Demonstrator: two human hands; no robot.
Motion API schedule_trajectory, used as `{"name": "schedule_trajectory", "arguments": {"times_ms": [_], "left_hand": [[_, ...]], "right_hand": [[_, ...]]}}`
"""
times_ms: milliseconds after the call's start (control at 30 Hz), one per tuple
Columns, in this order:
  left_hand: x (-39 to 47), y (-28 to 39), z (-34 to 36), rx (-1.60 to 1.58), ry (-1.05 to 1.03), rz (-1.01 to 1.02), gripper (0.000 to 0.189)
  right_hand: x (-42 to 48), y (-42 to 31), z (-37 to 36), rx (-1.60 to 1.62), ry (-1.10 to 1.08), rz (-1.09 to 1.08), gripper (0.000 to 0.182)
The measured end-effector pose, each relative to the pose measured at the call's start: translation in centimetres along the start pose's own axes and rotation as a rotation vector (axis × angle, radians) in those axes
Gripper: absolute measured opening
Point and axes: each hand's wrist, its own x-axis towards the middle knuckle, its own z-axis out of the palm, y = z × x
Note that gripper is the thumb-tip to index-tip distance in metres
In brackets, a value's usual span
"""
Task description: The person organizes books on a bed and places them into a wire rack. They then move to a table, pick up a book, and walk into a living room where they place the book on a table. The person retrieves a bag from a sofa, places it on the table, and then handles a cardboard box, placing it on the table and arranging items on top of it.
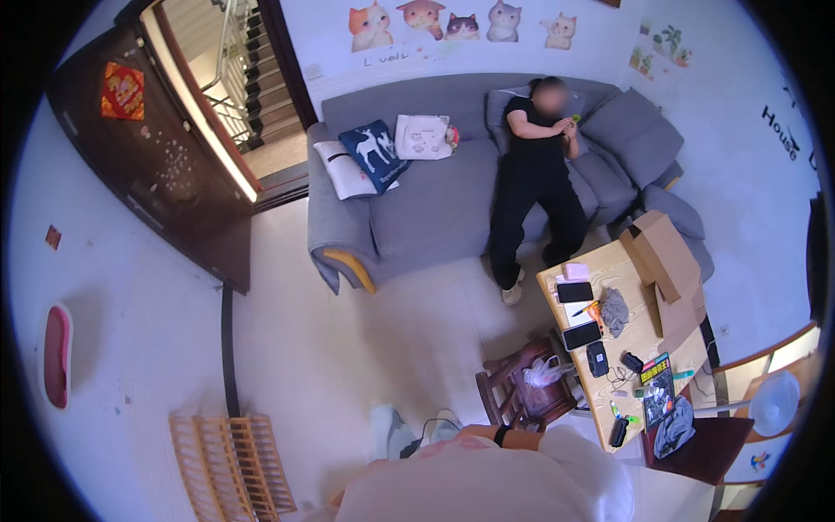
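Note:
Below me is my pale shirt (483,483), which hides most of both hands. My right hand (474,430) shows only in part at the shirt's front, with a black band (501,436) around the wrist. Only a sliver of skin that seems to be my left hand (378,462) shows at the shirt's left edge. Whether either hand holds anything is hidden. A dark object (411,448) and a thin black cord lie or hang near my light shoes (388,434). Right of my arm stands a dark wooden chair (531,385), a plastic bag (546,372) on its seat.
A wooden table (597,408) at right bears phones, a grey cloth (614,312), a magazine (657,385) and a cardboard box (665,254). Someone in black (538,156) reclines on the grey sofa (430,215). The brown door (163,156) stands ajar onto stairs. A wooden rack (231,463) is lower left.

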Motion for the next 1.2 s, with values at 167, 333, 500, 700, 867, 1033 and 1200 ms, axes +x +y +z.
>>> {"name": "schedule_trajectory", "arguments": {"times_ms": [167,333,500,700,867,1033,1200], "left_hand": [[8.5,1.4,-8.4,0.243,-0.196,0.192,0.036],[18.4,5.5,-17.8,0.5,-0.361,0.379,0.036],[25.9,10.9,-23.8,0.726,-0.534,0.51,0.037],[31.9,14.8,-26.8,0.906,-0.666,0.578,0.037],[35.5,20.8,-29.1,1.012,-0.607,0.619,0.036],[38.3,29.4,-30.4,0.839,-0.451,0.65,0.034],[40.2,41.3,-29.0,0.964,-0.518,0.675,0.038]], "right_hand": [[1.3,-0.4,-3.0,-0.057,0.127,0.222,0.023],[6.5,-2.0,-6.7,-0.109,0.227,0.386,0.023],[11.4,-3.7,-10.0,-0.122,0.321,0.516,0.022],[14.9,-3.6,-14.9,-0.145,0.36,0.542,0.022],[15.0,-2.0,-19.3,-0.16,0.406,0.545,0.021],[11.5,-3.6,-28.8,-0.136,0.372,0.618,0.022],[6.8,3.1,-31.8,-0.171,0.483,0.656,0.022]]}}
